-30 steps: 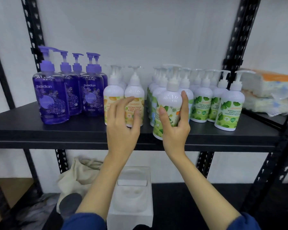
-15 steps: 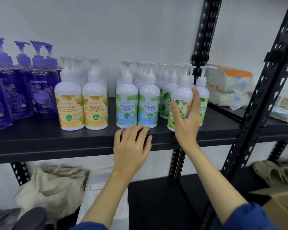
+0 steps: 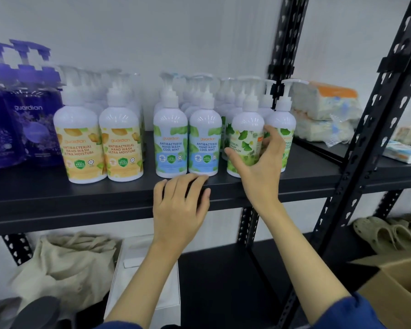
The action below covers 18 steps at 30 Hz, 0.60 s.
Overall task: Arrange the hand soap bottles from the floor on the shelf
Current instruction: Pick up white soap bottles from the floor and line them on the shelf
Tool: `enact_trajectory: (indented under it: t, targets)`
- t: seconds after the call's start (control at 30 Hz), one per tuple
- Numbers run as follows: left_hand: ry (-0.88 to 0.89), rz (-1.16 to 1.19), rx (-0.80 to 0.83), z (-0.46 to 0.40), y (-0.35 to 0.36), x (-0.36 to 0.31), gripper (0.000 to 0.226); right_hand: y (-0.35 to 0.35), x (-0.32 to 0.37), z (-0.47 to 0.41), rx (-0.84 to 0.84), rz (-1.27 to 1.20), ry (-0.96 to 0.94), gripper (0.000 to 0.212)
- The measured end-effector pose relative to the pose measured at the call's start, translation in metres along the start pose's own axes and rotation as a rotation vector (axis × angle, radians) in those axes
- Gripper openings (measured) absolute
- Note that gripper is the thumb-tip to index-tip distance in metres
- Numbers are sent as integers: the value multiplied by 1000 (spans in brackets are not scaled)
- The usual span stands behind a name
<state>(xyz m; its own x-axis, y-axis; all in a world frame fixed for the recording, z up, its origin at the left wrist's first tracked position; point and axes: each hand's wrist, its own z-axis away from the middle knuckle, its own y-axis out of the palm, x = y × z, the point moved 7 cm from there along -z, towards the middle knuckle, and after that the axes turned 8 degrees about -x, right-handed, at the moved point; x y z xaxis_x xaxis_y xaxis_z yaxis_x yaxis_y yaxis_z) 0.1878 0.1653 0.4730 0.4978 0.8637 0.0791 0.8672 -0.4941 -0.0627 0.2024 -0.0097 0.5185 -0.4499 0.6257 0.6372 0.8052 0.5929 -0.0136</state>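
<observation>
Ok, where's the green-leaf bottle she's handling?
In the head view, the green-leaf bottle stands at the shelf front, right of the Cool Mint bottles, in the right hand.

storeroom | black slotted-steel shelf (image 3: 81, 198) | cardboard box (image 3: 399, 288) | stacked tissue packs (image 3: 328, 110)

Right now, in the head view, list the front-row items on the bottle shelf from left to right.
Purple bottles → yellow-label bottles → blue-label bottles → green-label bottle held by the right hand → tissue packs.
</observation>
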Motion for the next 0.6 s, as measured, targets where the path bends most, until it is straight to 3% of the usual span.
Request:
enact_trajectory:
  t: [0.17,0.37,0.6]
  targets:
    - [-10,8,-1,0,0,0,24,0,-1,1,-5,128,-56,76]
    - [-8,0,-1,0,0,-1,24,3,7,-2,-7,187,-46,90]
    - [-12,9,4,1,0,0,25,4,1,2,-20,98,-5,70]
